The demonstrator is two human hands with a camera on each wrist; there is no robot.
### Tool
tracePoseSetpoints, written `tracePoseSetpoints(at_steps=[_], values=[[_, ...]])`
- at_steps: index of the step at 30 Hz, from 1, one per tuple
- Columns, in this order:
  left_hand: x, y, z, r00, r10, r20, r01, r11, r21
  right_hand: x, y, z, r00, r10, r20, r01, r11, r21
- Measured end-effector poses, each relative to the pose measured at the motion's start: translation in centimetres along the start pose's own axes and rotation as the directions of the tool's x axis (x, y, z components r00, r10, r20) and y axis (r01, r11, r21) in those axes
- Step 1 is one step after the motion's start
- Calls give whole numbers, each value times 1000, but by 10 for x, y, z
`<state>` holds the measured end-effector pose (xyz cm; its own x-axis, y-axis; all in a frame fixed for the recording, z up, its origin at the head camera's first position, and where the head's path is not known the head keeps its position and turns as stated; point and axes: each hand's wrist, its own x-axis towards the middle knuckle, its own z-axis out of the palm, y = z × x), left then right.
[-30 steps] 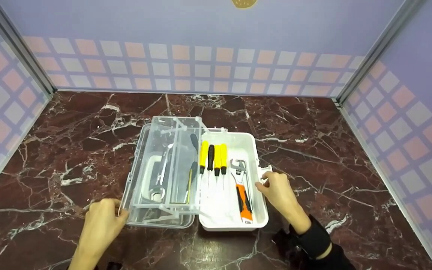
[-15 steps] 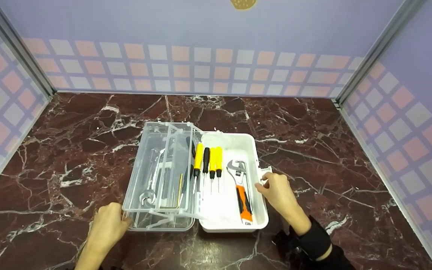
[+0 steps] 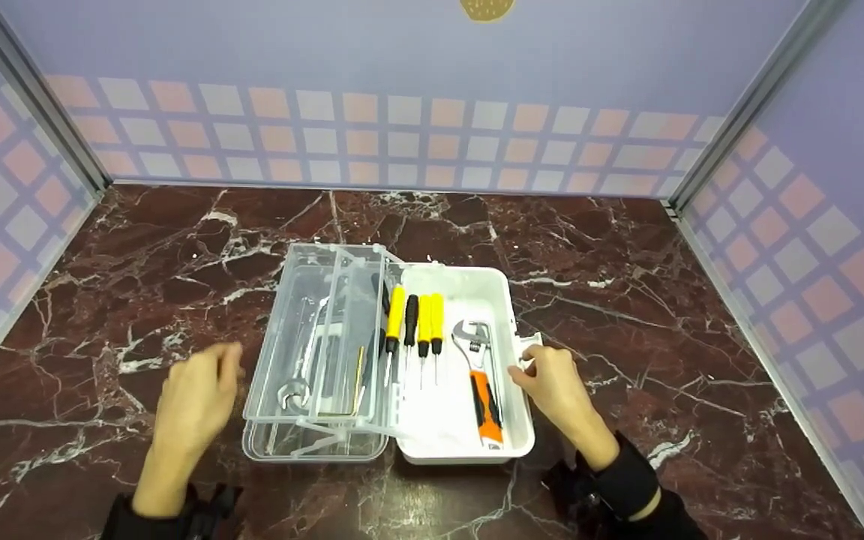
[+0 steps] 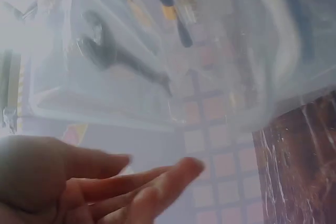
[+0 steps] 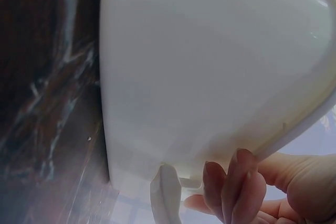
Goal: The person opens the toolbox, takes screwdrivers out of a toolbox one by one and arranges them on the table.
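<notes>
A toolbox lies unfolded in the head view: a white base [image 3: 451, 435] on the right and a clear lid [image 3: 319, 452] on the left. Over the lid sits a clear divided tray [image 3: 304, 259], with an open-end wrench [image 3: 295, 391] and a gold hex key [image 3: 359, 375] showing inside. My left hand [image 3: 198, 390] is off the box, just left of the tray, its fingers loosely bent and holding nothing. On the base's right side, my right hand [image 3: 556, 379] grips the rim beside the white latch [image 5: 166, 195], fingertips against the outer wall.
Several screwdrivers [image 3: 424, 315], with yellow or black handles, lie side by side near the hinge. An orange-handled adjustable wrench [image 3: 484, 405] rests in the base. Patterned panels [image 3: 402, 142] wall in the marbled tabletop [image 3: 627, 300] at the back and both sides.
The clear tray has swung left and down over the lid, shifting the screwdrivers slightly left. My left hand has let go and moved up and left. My right hand stays put.
</notes>
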<state>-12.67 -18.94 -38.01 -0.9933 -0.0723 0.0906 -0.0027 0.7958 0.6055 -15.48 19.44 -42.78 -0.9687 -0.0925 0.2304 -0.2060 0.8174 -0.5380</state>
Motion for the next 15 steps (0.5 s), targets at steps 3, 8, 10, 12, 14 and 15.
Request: tracePoseSetpoints(at_steps=[3,8,10,12,14,15], values=[[11,4,2,998,5,-61,-9,998,-69,0,0,1,1000,-9,-6,9,1000,4],[23,9,8,1000,-4,-19,0,978,-207,1,0,1,1000,-20,-9,20,1000,3],[25,11,10,1000,-2,18,6,968,-249,1,0,1,1000,-18,-7,18,1000,-3],[27,13,11,999,9,53,6,960,-280,1,0,1,1000,-16,-9,16,1000,-5],[28,14,13,997,39,69,-17,956,-293,1,1,1,1000,-12,-15,12,1000,-9],[28,14,14,996,53,69,-30,955,-296,1,1,1,1000,-11,-18,10,1000,-10]])
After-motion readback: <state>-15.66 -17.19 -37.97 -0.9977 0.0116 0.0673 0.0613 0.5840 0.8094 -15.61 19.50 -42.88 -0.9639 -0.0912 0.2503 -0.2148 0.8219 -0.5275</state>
